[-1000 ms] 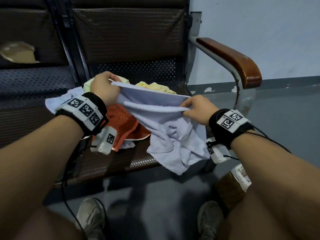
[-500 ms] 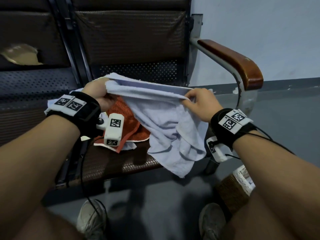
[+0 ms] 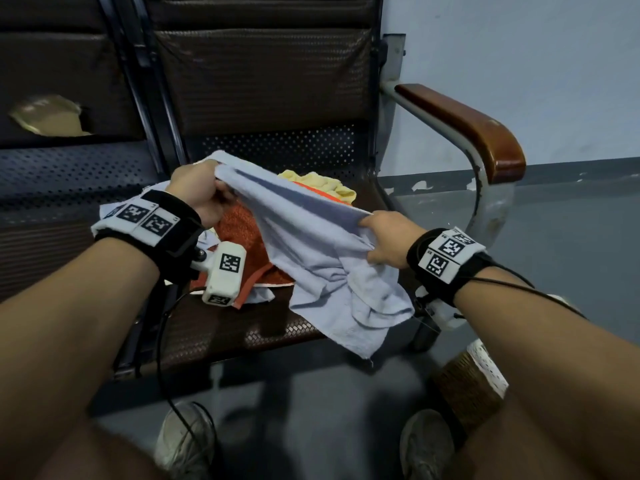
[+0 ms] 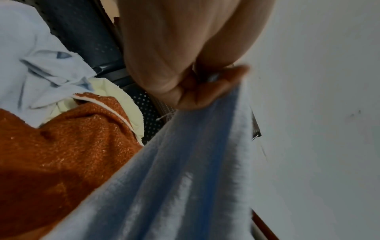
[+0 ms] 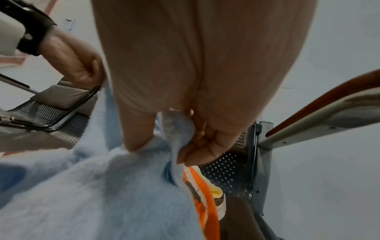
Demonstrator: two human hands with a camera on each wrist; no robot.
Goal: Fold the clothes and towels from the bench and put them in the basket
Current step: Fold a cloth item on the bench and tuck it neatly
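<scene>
A: Compared with half a second before, what differed?

B: The left hand (image 3: 199,192) had lifted and drawn back toward the backrest, and the yellow cloth (image 3: 320,183) behind the towel, hidden a moment before, showed again. The right hand (image 3: 388,239) sat slightly lower. The blue towel (image 3: 311,244) was stretched between them as earlier.

A: Hand states?

B: Left hand's fingers were curled round one corner of the blue towel; the left wrist view showed the pinch at the hem. The right hand's thumb and fingers were closed on the opposite end, cloth bunched between them.

A: Counts?

B: Two hands, one held blue towel, one orange towel (image 3: 242,233), one yellow cloth, one pale blue garment (image 4: 41,68) at the left of the heap. One basket (image 3: 474,386), partly hidden under the right forearm, on the floor.

A: Where was the towel?

B: Held above the tabletop (image 3: 214,327), its top edge taut, its loose lower part hanging past the seat's front edge. The other cloths lay on the seat beneath it.

A: Room?

B: The armrest (image 3: 467,126) bounded the right side; bare seat lay in front of the heap, floor below.
</scene>
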